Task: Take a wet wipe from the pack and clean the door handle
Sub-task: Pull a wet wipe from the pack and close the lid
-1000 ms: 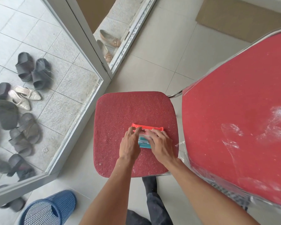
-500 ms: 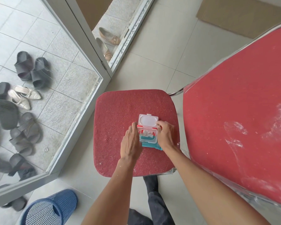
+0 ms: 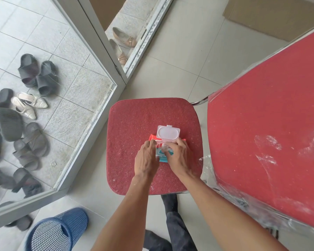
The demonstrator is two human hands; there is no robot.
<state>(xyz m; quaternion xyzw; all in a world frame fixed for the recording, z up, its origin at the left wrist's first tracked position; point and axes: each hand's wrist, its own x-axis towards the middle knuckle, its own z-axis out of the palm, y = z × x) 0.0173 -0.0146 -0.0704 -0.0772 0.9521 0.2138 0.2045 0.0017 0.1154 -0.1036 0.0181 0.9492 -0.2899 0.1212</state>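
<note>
A wet wipe pack [image 3: 162,156], red and teal, lies on the red chair seat [image 3: 134,124]. Its white plastic lid [image 3: 168,134] stands flipped open at the far side. My left hand [image 3: 146,158] presses on the pack's left edge and holds it down. My right hand [image 3: 178,156] has its fingertips at the opening, pinching a pale wet wipe [image 3: 165,147] that shows there. No door handle is in view; only the lower frame of the glass door [image 3: 105,57] shows.
A second red chair [image 3: 272,134] wrapped in plastic stands close on the right. A blue mesh basket [image 3: 56,230] sits on the floor at lower left. Several shoes [image 3: 25,113] lie behind the glass. Flat cardboard [image 3: 272,15] lies at the top right.
The pack's lid went from shut to flipped fully open. My right hand moved from the lid to the opening, and my left hand stayed on the pack.
</note>
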